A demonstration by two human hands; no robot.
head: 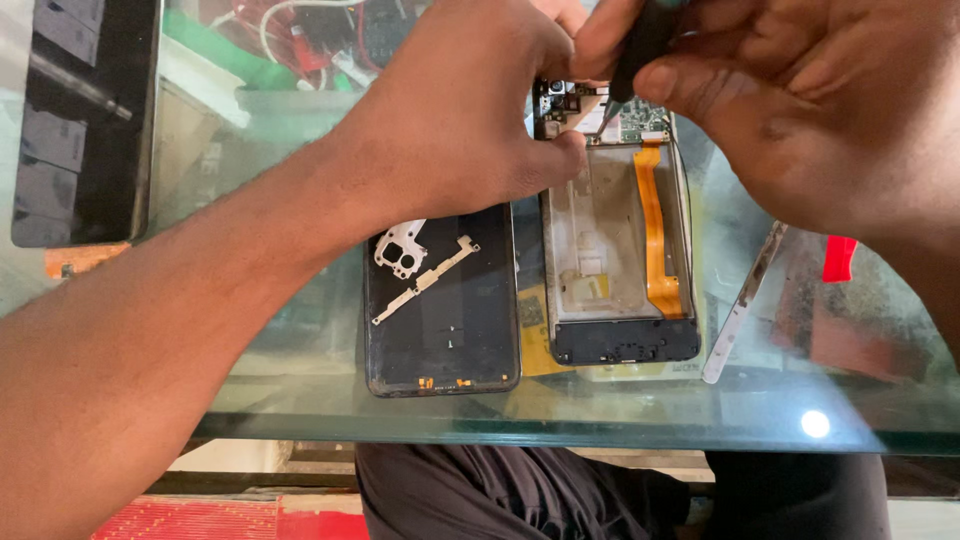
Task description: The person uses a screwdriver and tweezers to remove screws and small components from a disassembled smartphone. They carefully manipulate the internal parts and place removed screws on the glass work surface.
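My left hand (470, 110) pinches the top edge of the opened grey phone frame with orange ribbon cable (620, 250), lying at twelve o'clock on the glass tabletop (600, 415). My right hand (800, 90) grips a thin dark tool (640, 50), tip touching the frame's top.

left hand (470, 120) steadies opened phone (618, 250) | right hand (800, 100) grips screwdriver (640, 50)
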